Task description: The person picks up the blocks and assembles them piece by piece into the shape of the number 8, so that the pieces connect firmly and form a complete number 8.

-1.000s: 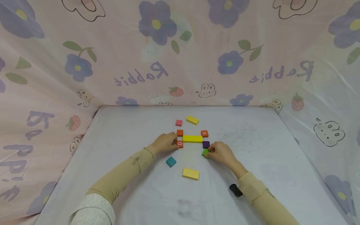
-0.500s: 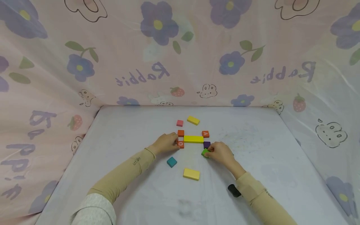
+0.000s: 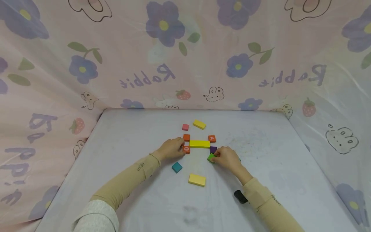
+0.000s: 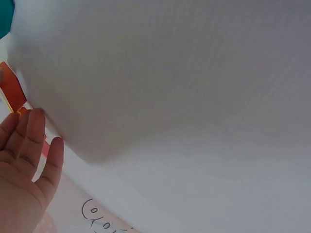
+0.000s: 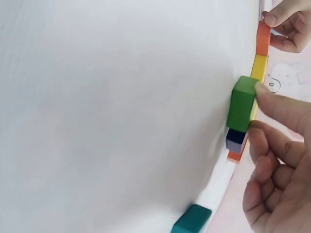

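Observation:
My right hand [image 3: 229, 158] pinches a green block [image 5: 242, 103] between thumb and finger, just in front of a small purple block [image 3: 213, 149]. On the other side my left hand [image 3: 171, 148] holds thumb and fingers at an orange block marked O [image 3: 186, 149]; its other fingers [image 4: 36, 128] extend past the block. Between the two sides lies a long yellow block [image 3: 199, 144]. Another orange block [image 3: 186, 138] sits at its back left corner, and an orange block marked A [image 3: 212, 138] at its back right.
A pink block [image 3: 185, 127] and a yellow block [image 3: 199, 124] lie farther back. Nearer are a teal block [image 3: 177, 167] and a pale yellow block [image 3: 197, 180]. Another teal block [image 5: 192, 219] lies beyond my right hand. A black object [image 3: 240, 197] is beside my right forearm.
The view shifts slightly. The green block and my right hand move very slightly left relative to the purple block; the left hand keeps its place at the O block.

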The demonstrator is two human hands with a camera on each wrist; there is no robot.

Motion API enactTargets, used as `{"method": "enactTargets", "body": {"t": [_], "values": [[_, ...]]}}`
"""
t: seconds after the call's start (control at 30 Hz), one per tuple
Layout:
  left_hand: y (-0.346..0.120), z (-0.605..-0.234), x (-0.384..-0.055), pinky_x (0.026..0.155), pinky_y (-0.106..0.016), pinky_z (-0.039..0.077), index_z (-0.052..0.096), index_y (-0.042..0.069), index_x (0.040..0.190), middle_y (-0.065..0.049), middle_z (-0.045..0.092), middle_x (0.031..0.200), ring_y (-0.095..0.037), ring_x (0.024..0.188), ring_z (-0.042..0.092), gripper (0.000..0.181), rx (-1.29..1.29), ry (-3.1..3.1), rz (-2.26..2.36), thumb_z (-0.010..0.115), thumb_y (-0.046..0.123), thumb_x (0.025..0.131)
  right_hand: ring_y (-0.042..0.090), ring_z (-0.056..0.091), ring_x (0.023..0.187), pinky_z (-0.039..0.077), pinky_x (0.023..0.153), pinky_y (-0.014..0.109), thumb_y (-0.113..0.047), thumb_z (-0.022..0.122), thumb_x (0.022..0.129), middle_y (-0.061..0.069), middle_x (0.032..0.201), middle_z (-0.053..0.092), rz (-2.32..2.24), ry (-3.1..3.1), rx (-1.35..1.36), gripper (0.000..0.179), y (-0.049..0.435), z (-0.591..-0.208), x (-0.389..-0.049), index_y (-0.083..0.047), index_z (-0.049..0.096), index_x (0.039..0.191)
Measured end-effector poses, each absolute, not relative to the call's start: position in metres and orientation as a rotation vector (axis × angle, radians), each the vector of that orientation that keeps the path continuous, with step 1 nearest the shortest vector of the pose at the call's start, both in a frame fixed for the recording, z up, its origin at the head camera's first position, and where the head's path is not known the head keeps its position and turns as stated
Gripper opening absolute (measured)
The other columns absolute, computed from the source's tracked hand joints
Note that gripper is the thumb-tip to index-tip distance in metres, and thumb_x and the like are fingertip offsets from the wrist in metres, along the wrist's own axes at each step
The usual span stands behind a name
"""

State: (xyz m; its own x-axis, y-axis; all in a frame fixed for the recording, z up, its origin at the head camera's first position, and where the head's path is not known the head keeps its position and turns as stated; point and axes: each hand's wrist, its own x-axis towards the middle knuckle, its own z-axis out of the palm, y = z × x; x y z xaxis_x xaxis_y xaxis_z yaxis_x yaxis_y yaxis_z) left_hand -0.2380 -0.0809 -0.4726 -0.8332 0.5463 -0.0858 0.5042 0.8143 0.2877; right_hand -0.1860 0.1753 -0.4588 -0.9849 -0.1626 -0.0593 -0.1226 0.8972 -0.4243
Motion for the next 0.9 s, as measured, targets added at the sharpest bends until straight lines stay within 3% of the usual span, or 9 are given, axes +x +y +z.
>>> {"method": "enactTargets", "body": {"t": [0.37,0.63,0.9], "values": [[-0.085,-0.46,-0.226,0.076,-0.03,0.05,0.056,0.009,0.115,-0.003,0.063,0.105,-0.014,0.08,0.056,0.042,0.814,2.842,0.306,0.064,0.039,0.086,0.016,0.055,0.069,0.048,0.064,0.033,-0.027,0.077,0.074,0.008,0.085,0.07,-0.547,2.987,-0.187,0.025,0.17,-0.457,-0.182,-0.005,0.072,0.085],[-0.096,-0.446,-0.204,0.066,-0.027,0.042,0.063,0.013,0.093,0.003,0.063,0.085,-0.008,0.069,0.051,0.033,0.923,2.838,0.237,0.066,0.043,0.083,0.016,0.057,0.07,0.05,0.065,0.035,-0.029,0.076,0.075,0.007,0.087,0.07,-0.536,2.979,-0.176,0.026,0.169,-0.456,-0.182,-0.006,0.073,0.088],[-0.104,-0.445,-0.18,0.06,-0.024,0.031,0.053,0.018,0.074,0.01,0.049,0.067,-0.006,0.06,0.044,0.039,0.892,2.797,0.144,0.069,0.053,0.075,0.015,0.053,0.064,0.046,0.06,0.03,-0.027,0.075,0.076,0.008,0.083,0.069,-0.52,2.944,-0.175,0.026,0.167,-0.451,-0.183,-0.004,0.072,0.088]]}}
